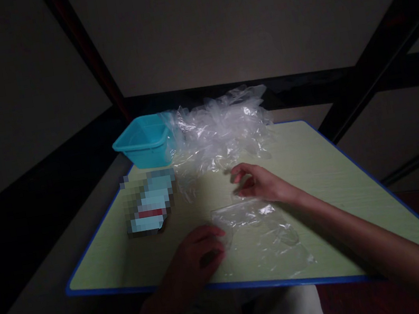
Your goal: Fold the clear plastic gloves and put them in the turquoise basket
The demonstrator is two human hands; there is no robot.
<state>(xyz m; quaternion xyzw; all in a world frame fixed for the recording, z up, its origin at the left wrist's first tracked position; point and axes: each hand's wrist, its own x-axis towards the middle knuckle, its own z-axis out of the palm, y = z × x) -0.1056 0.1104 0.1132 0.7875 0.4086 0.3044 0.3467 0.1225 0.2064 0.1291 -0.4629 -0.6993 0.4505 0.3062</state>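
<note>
1. In the head view, your left hand [199, 255] curls at the near edge of the clear plastic bag [259, 229]; shadow and see-through film leave me unable to tell whether it grips
2. Your right hand [256, 184] is open above the bag's far edge, thumb and fingers apart
3. Beyond your hands lies the heap of clear plastic [224, 125], its separate pieces hard to make out, overlapping the blue basin [149, 157]; a pixelated object [154, 198] sits beyond your left hand, details hidden

Left hand [198, 258] (fingers curled) sits below right hand [256, 182]
</note>
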